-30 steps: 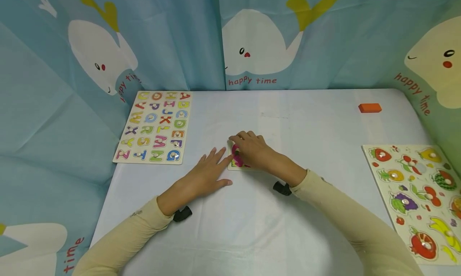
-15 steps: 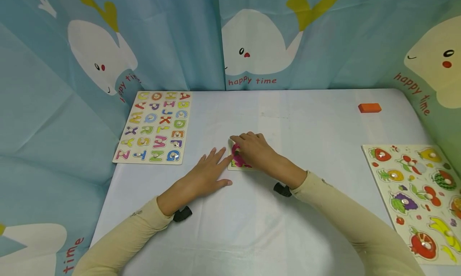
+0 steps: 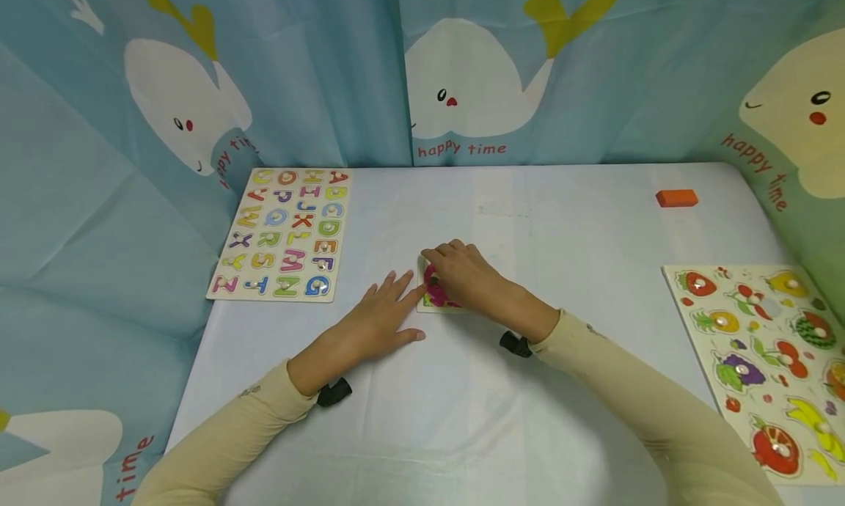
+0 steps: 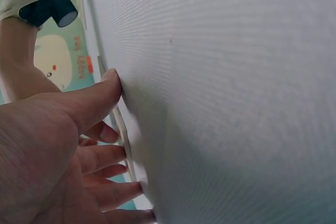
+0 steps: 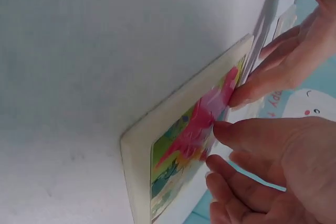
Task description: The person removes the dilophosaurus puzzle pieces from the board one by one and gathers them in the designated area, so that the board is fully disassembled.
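White tabletop | your left hand splayed | right hand touching puzzle, grasp unclear | visible part seems filled, rest hidden

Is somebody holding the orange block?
No, the orange block lies on the table, well away from the left hand and the right hand.

a white-clothed table carried a cream rectangular board of multicoloured letters at far left, a small cream-edged board with a pink picture near the middle, an orange rectangular block at far right and, nearer on that side, a cream board of colourful fruits.
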`<state>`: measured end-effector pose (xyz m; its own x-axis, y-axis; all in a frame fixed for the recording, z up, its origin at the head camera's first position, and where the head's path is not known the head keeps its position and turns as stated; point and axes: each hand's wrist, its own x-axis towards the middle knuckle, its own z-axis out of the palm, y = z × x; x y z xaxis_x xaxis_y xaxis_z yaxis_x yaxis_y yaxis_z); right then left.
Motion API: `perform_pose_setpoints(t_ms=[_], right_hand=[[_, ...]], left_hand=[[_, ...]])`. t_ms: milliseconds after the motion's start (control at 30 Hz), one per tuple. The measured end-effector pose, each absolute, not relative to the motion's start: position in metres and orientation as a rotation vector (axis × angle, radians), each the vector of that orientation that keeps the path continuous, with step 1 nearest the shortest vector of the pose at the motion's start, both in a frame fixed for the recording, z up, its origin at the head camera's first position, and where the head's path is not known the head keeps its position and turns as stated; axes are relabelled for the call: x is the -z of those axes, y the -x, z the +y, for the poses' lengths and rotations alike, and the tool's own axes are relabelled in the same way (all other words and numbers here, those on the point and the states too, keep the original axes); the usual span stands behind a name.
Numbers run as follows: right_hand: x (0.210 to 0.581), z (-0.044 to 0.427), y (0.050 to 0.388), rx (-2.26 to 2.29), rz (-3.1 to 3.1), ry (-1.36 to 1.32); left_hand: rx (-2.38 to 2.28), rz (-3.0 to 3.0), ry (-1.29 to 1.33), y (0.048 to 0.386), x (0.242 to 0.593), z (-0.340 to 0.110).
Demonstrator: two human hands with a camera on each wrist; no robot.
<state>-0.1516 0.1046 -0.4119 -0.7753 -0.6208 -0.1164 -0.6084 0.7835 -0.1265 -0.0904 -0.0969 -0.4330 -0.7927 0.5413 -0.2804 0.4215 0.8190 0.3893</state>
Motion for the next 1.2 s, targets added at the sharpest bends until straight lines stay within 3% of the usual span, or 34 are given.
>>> perform_pose_setpoints(t_ms=[1200], right_hand=[[0.412,0.108,0.161,0.338,2.689,0.787]], left_hand=[[-0.445,2.622,-0.712,0.091,0.434,-0.097]])
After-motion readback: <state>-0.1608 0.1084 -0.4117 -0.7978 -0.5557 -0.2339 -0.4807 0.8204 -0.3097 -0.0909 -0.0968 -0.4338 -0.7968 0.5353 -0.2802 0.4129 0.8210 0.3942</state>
